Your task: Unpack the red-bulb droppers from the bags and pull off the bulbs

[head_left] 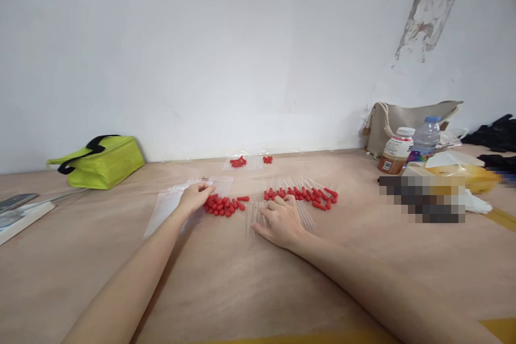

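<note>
Sorting of loose parts is judged in hand, the right hand [282, 220] being laid splayed over clear tubes [308, 217], the left hand [195, 197] positioned at piled red bulbs [223, 206], its grasp undeterminable, with careful single-piece separation judged to be required.

Lettering [400, 142] on the white-capped bottle [390, 165] is illegible.

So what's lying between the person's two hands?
Between the left hand and the right hand, the head view shows a pile of red bulbs, then thin clear tubes, some partly hidden by the right hand.
</note>
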The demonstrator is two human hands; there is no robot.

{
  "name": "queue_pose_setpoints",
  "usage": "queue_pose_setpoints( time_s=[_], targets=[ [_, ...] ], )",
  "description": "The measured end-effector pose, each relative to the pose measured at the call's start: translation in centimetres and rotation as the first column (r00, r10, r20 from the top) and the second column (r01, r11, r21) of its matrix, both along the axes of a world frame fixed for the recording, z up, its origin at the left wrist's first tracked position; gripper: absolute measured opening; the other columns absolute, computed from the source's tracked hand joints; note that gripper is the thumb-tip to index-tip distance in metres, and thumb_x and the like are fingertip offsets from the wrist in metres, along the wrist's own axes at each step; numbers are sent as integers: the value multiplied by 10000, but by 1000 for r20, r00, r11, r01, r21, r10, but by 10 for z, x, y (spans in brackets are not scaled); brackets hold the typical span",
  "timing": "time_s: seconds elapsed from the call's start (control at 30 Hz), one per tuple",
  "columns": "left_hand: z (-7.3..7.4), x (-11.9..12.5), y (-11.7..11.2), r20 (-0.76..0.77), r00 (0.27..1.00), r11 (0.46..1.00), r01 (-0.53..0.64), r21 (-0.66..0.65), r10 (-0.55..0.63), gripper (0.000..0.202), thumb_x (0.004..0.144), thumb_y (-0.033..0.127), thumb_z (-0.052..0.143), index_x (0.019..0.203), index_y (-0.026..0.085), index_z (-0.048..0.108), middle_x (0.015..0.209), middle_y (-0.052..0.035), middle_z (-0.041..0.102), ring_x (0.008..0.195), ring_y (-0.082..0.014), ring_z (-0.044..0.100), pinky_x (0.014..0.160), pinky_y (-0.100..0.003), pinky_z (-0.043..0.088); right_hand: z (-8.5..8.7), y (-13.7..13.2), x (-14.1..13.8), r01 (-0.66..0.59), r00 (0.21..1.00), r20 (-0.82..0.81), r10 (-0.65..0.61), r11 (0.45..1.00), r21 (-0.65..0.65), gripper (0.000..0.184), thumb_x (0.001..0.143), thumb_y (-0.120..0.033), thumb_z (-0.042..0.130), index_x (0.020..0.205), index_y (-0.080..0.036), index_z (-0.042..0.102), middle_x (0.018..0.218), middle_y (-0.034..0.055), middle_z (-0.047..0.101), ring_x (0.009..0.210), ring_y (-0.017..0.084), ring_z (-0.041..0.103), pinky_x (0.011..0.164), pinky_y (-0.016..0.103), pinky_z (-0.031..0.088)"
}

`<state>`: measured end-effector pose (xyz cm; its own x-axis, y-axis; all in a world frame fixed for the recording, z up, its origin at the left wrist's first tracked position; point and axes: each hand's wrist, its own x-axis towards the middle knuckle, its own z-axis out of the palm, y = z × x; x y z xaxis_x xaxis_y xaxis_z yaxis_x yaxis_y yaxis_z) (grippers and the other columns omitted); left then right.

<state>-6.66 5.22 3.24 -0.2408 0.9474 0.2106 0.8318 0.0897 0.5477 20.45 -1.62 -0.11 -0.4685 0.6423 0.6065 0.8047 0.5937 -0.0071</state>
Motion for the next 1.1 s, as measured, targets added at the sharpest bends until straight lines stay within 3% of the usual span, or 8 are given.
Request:
queue_pose_setpoints(
  time_s=[0.23, 0.47, 0.57, 0.63, 0.8, 1.0, 1.1],
  targets=[
    [1, -1, 0, 58, 998, 1000, -16, 13, 15, 354, 737, 454, 443, 785, 190, 674, 804, -53, 696, 814, -222, 623, 627, -263, 431, 1, -3, 3, 6, 1000, -9, -6, 999, -38, 435, 768, -578, 468, 676, -186, 632, 732, 51, 594, 775, 179, 455, 743, 369, 212],
    [11, 4, -6, -17, 999, 996, -27, 85, 29, 351, 750, 445, 426, 773, 187, 662, 821, -56, 688, 800, -228, 615, 665, -288, 439, 12, -3, 15, 59, 990, -133, -56, 998, 13, 325, 821, -475, 459, 816, -221, 661, 773, 33, 593, 780, 169, 476, 776, 363, 217],
    [21, 24, -14, -117, 993, 986, 18, 167, 2, 321, 736, 435, 460, 826, 186, 641, 919, -62, 662, 869, -241, 582, 737, -312, 417, 19, -5, 36, 67, 987, -150, -62, 997, 31, 271, 830, -410, 470, 827, -220, 664, 820, 34, 580, 755, 148, 486, 776, 351, 228],
    [24, 46, -19, -191, 978, 975, 123, 186, -87, 266, 725, 403, 490, 812, 196, 632, 937, -49, 649, 901, -227, 562, 782, -304, 399, 18, -8, 51, 41, 991, -128, -36, 999, 34, 214, 820, -347, 492, 845, -218, 660, 852, 39, 567, 751, 140, 492, 762, 338, 238],
    [20, 104, -21, -328, 882, 922, 380, 74, -338, 197, 680, 405, 568, 684, 223, 643, 850, -31, 631, 933, -228, 533, 863, -349, 343, 5, -15, 78, -17, 990, -140, 26, 998, 66, 158, 802, -253, 504, 834, -209, 652, 892, 46, 561, 789, 142, 505, 765, 331, 250],
    [6, 132, 18, -339, 849, 911, 407, -73, -406, 255, 736, 421, 569, 721, 180, 651, 730, -67, 621, 923, -286, 541, 825, -461, 353, -4, -18, 82, -17, 976, -214, 31, 997, 71, 154, 802, -228, 498, 815, -206, 650, 896, 45, 558, 766, 127, 510, 789, 331, 256],
    [-3, 140, 39, -312, 847, 901, 425, -86, -430, 267, 809, 369, 539, 819, 119, 632, 869, -82, 619, 906, -279, 561, 798, -436, 406, -4, -18, 81, -15, 974, -226, 31, 997, 72, 153, 802, -223, 496, 810, -204, 647, 900, 45, 559, 758, 123, 512, 809, 341, 251]
  ],
)
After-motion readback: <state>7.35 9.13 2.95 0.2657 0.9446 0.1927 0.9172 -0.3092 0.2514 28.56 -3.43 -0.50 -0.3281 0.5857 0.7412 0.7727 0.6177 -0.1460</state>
